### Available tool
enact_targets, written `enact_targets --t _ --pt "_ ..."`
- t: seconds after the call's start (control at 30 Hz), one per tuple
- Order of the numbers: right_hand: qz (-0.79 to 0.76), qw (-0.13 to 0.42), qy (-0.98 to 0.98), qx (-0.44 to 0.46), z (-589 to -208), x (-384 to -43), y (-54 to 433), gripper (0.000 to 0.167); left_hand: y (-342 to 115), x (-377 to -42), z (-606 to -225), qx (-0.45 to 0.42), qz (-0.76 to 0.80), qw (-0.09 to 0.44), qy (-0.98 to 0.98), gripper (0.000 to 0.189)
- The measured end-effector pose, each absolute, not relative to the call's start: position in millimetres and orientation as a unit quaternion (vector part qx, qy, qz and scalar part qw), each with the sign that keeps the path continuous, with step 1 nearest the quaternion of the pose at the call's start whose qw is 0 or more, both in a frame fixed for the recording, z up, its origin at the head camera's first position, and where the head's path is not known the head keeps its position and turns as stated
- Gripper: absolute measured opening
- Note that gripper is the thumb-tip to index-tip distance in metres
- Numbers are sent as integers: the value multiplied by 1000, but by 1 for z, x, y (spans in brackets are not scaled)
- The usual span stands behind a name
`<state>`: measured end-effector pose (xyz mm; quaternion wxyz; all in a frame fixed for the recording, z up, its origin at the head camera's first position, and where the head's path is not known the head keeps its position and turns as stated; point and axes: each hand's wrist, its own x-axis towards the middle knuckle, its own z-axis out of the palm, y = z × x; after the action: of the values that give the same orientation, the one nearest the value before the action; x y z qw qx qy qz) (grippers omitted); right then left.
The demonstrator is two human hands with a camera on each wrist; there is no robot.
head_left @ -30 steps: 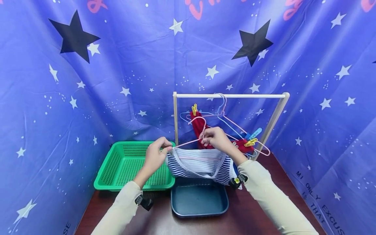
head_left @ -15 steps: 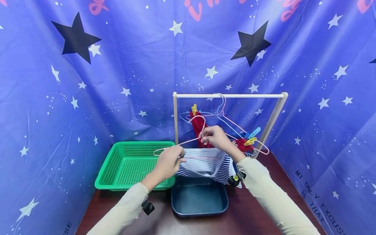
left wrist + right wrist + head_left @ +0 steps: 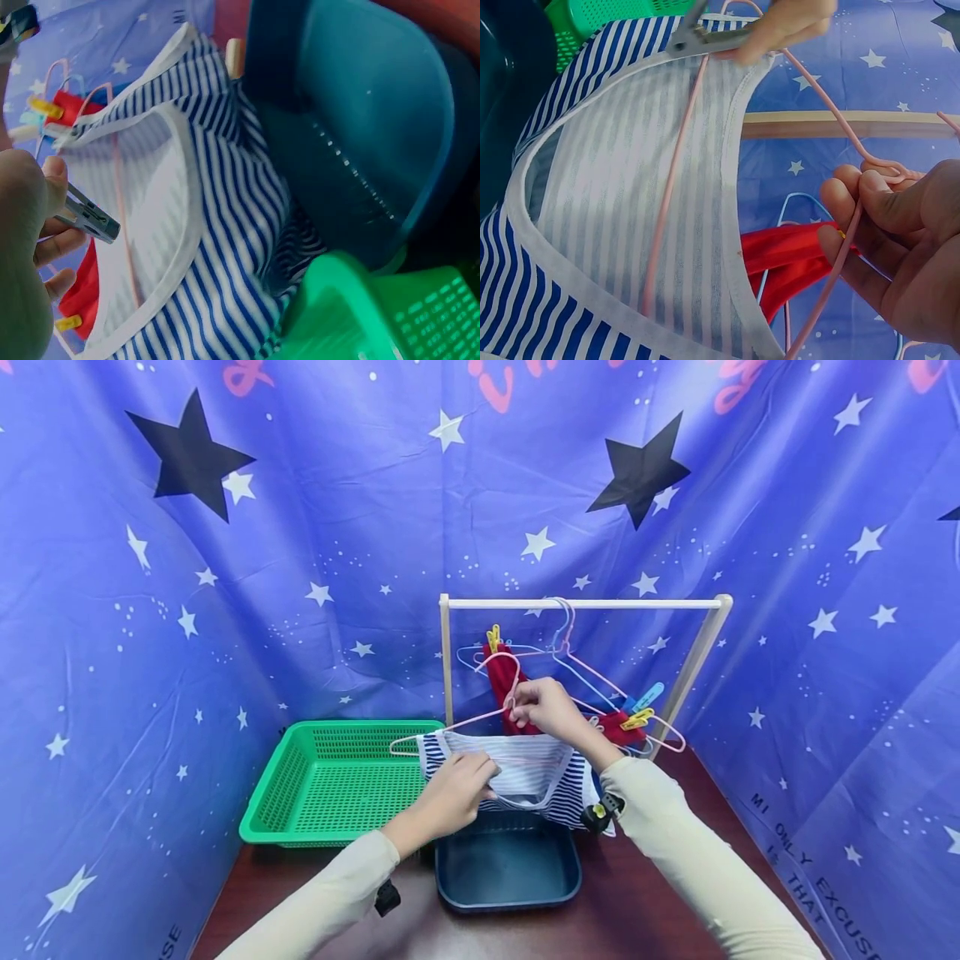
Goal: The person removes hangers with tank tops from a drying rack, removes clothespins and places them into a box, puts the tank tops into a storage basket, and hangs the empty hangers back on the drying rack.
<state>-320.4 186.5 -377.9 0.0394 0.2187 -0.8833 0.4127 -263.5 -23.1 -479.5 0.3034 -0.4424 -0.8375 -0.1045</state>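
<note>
My right hand (image 3: 547, 706) pinches the neck of a pink hanger (image 3: 825, 94), whose hook points up. A blue-and-white striped tank top (image 3: 225, 195) hangs from this hanger, its wide neckline facing me. In front of the neckline, my left hand (image 3: 457, 789) holds a grey clothespin (image 3: 91, 217) between thumb and fingers. The clothespin stands apart from the hanger's left end, which sticks out past the top's left shoulder. At the other shoulder, a pale clip (image 3: 56, 131) shows in the left wrist view.
A wooden rack (image 3: 577, 604) stands behind, bearing pink and blue hangers with a red garment (image 3: 501, 681) held by yellow clothespins (image 3: 637, 718) and a blue clothespin (image 3: 647, 697). A green basket (image 3: 258, 797) is at left; a dark blue basin (image 3: 510, 906) sits in front.
My left hand has moved right and down from the top's left shoulder to before its neckline, uncovering the hanger's left end. My right hand keeps its grip on the hanger neck.
</note>
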Motion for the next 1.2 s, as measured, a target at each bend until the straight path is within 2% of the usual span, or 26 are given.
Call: enact_targets --t 0.23,0.47,0.83,1.2 --pt "408 36 -885 223 -373 -318 182 6 -10 -259 -497 -477 -69 290 -827 26" --pt "413 30 -884 218 -372 -319 176 7 5 -250 -519 -503 16 212 -838 25" --pt "398 22 -894 204 -372 -316 167 10 25 -247 -553 -534 85 143 -829 32" --pt "394 11 -893 216 -372 -315 160 9 46 -253 -569 -539 143 121 -822 33"
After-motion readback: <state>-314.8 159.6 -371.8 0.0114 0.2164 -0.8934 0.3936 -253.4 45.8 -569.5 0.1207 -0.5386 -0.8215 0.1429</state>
